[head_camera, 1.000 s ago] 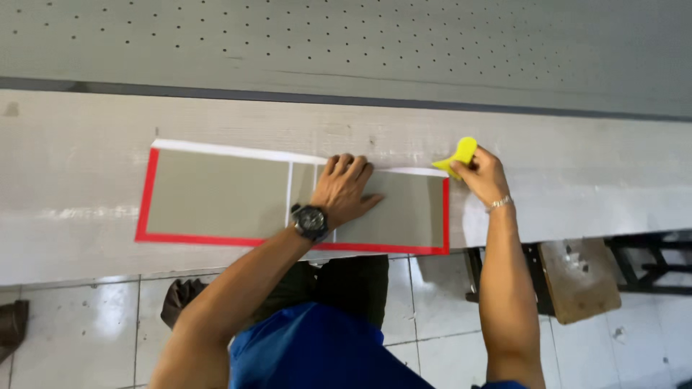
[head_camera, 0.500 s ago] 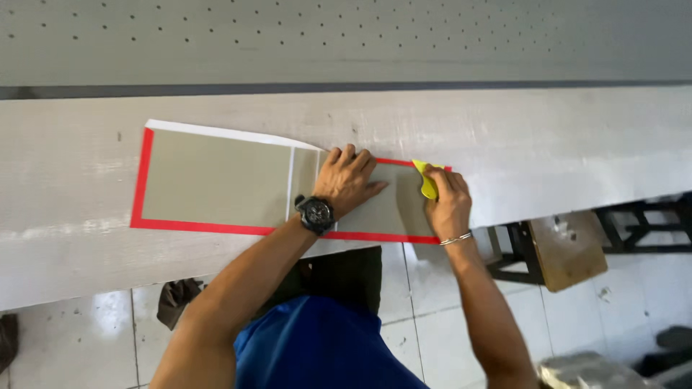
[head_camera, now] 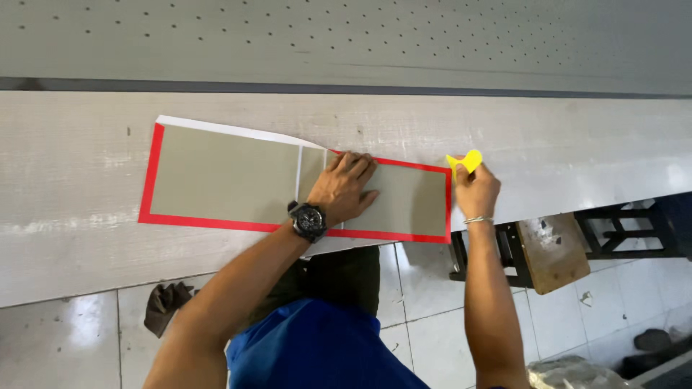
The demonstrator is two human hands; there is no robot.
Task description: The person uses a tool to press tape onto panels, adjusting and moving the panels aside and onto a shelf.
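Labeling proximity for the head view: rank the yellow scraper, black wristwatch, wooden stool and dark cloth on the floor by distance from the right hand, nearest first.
1. Yellow scraper: held in the right hand, at the sheet's right end.
2. Wooden stool: below the table edge, lower right of the hand.
3. Black wristwatch: on the left wrist, to the left.
4. Dark cloth: on the floor, far lower left.

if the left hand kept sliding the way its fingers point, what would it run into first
The left hand lies flat on the grey sheet, fingers aimed up and right. Going on, it would probably first cross the sheet's red border, then bare pale table. The yellow scraper sits further right, likely off that line.
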